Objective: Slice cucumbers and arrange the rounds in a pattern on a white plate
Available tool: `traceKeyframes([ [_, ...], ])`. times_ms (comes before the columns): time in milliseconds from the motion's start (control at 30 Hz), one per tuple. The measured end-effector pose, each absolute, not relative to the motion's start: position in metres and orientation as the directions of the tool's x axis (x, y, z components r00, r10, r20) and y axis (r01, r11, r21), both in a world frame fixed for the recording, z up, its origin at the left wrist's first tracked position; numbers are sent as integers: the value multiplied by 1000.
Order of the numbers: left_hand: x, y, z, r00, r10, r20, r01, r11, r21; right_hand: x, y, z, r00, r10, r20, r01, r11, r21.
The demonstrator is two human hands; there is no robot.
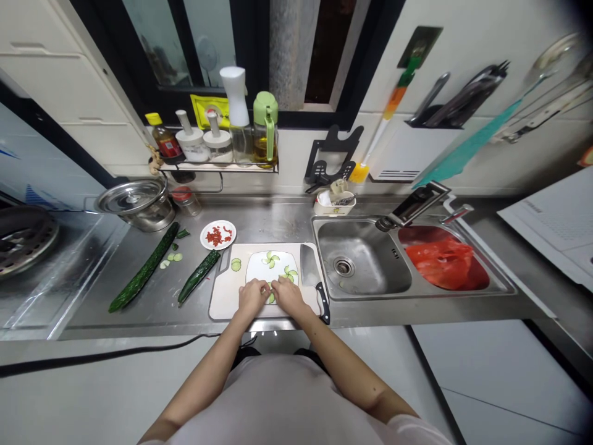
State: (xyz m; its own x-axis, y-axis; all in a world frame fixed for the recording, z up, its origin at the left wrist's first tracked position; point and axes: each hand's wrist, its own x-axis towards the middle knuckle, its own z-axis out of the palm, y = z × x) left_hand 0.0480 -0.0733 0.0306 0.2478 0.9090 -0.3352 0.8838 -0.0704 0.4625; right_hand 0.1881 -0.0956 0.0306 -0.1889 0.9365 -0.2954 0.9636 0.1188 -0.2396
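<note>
A white square plate [256, 262] lies on the cutting board [222, 304]. Cucumber slices [270, 259] form small pinwheels on it, at its far edge and right side. Over the plate's near side, my left hand [252, 298] and my right hand [288, 293] nearly meet, fingers bent and pinched at cucumber slices [271, 298]. The fingers partly cover those slices. A few more slices [236, 264] are stacked on the board, left of the plate. To the right of my right hand lies a knife [323, 301] with a black handle, its wide blade on the board.
Left of the board are a cut cucumber [199, 277], a long whole cucumber [144, 269], cucumber scraps [174, 256] and a small plate [204, 238] of red bits. A lidded steel pot [139, 204] stands behind. To the right is a sink [365, 256] with a faucet [412, 207].
</note>
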Motion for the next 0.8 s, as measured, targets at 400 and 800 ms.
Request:
traceKeyframes([
  [400, 49, -72, 33, 234, 905, -356, 892, -55, 448, 187, -96, 27, -195, 933, -304, 964, 125, -235],
  [800, 49, -72, 33, 230, 906, -356, 890, -48, 453, 187, -96, 22, -208, 937, -282, 965, 149, -215],
])
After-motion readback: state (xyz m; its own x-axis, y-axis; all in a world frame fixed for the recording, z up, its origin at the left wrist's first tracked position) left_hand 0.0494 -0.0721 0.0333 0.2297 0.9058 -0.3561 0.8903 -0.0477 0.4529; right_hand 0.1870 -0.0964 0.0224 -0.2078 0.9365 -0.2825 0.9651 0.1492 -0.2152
